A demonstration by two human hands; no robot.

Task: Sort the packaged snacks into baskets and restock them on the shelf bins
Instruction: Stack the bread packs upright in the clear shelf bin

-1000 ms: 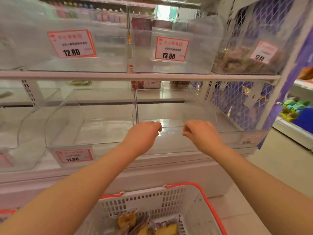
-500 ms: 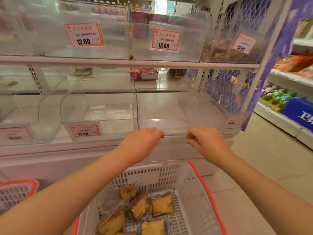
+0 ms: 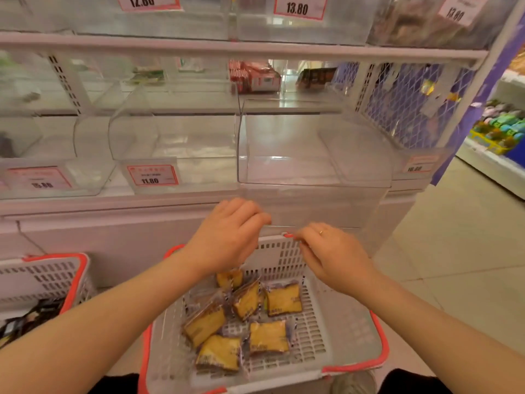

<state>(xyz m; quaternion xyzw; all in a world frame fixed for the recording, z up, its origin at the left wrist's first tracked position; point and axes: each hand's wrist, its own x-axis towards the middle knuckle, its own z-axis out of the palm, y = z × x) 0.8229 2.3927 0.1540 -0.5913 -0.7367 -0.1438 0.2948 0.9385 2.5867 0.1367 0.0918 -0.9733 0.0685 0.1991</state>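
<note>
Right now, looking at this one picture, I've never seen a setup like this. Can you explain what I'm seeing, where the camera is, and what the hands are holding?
There is no machine here. A person wears a wide-angle camera on the head, so the picture looks forward and down along both forearms. The left hand and the right hand reach to a shop shelf, and each seems to pinch the front edge of an empty clear bin. The plastic is see-through, so the exact grip is hard to make out. Below the hands sits a white basket with a red rim, holding wrapped yellow cake snacks. A second basket stands to the left with dark packs inside. The neighbouring bin carries a price tag reading 11.80.
</note>
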